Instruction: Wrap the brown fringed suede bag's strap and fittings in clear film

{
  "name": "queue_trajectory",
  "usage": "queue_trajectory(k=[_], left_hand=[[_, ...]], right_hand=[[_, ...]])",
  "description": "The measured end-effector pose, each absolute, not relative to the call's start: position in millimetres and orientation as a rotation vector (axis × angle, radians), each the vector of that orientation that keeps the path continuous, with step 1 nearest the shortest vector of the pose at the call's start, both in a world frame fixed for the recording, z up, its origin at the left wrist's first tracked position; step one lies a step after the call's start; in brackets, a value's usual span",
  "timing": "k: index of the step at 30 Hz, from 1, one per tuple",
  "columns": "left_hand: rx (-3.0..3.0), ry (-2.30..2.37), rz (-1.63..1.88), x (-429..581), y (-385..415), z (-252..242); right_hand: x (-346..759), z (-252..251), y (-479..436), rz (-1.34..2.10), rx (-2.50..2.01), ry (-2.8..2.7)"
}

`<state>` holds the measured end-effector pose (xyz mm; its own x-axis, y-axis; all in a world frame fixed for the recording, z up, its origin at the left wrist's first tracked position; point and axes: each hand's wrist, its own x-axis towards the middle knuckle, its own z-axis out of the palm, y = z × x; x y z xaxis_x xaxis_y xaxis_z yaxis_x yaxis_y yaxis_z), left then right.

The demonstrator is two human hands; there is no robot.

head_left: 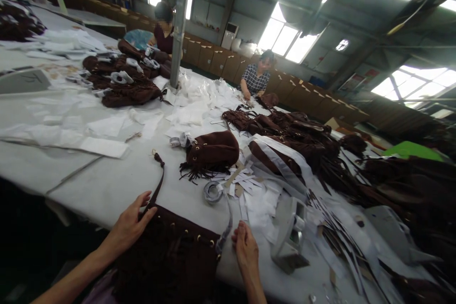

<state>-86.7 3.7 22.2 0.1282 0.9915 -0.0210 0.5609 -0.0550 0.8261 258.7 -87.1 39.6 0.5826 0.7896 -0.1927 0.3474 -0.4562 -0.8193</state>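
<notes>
A dark brown bag (178, 256) with gold eyelets along its top edge lies at the table's near edge, against my body. My left hand (133, 221) grips its top left corner between thumb and fingers, where a thin brown strap (160, 180) with a tassel end runs out over the table. My right hand (246, 249) is just right of the bag, fingers loosely bent, with nothing visible in it. Between that hand and the bag, a grey-wrapped strap (228, 221) rises from the right corner to a wrapped coil (213, 192) on the table.
A fringed brown bag (215, 149) stands ahead, beside paper strips (244, 180). Grey tape dispensers (290, 235) sit to the right. Brown bags (124, 78) are heaped at left and right. A metal post (180, 23) rises from the table. A co-worker (255, 78) handles things across it.
</notes>
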Motion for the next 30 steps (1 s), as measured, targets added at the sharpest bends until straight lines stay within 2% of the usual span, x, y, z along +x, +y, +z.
queue_trajectory(k=[6,10,14,20,23,30], left_hand=[[1.781,1.621,0.88,-75,-8,3],[1.674,1.609,0.876,-70,3,11],[1.377,1.524,0.803,-78,21,28],[0.802,1.038,0.644,-86,49,47],[0.523,0.86,0.776,-81,63,52],[0.18,0.796,1.104,-96,113,66]], right_hand=[[237,44,-84,0.574,-2.032,-0.936],[218,30,-69,0.355,-2.05,-1.146],[216,11,-56,0.306,-2.157,-1.257],[230,-1,-70,0.287,-2.055,-1.533],[235,-4,-85,0.199,-2.021,-1.613],[230,9,-103,0.141,-2.017,-1.632]])
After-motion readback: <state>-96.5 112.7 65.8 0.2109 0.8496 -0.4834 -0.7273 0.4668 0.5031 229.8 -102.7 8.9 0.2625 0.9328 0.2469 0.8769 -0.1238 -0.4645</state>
